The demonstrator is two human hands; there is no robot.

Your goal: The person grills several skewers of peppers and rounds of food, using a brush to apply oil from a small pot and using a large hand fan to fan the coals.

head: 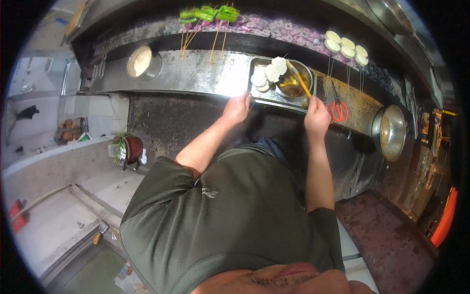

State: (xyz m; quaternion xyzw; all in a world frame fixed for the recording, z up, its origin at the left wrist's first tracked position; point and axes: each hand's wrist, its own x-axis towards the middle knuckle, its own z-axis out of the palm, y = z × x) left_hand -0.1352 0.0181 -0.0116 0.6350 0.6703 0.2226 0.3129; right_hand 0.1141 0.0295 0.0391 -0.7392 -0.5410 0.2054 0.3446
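Observation:
My left hand (238, 107) is closed at the near edge of a metal tray (270, 102), gripping thin skewers threaded with round white slices (271, 73); the skewers' shafts are mostly hidden. The slices hang over the tray, the farthest one at the rim of a steel bowl (310, 82) of yellow oil. In my right hand (318, 117) is a brush (302, 81) with a yellow handle. Its head is over the oil bowl, close beside the farthest slice; whether they touch is unclear.
Behind the steel ledge (205, 75) runs a charcoal grill (282, 29). Green pepper skewers (207, 14) and skewered pale slices (347, 47) lie over it. A pot of white powder (142, 64) stands left; orange-handled scissors (340, 110) and a metal bowl (393, 132) are right.

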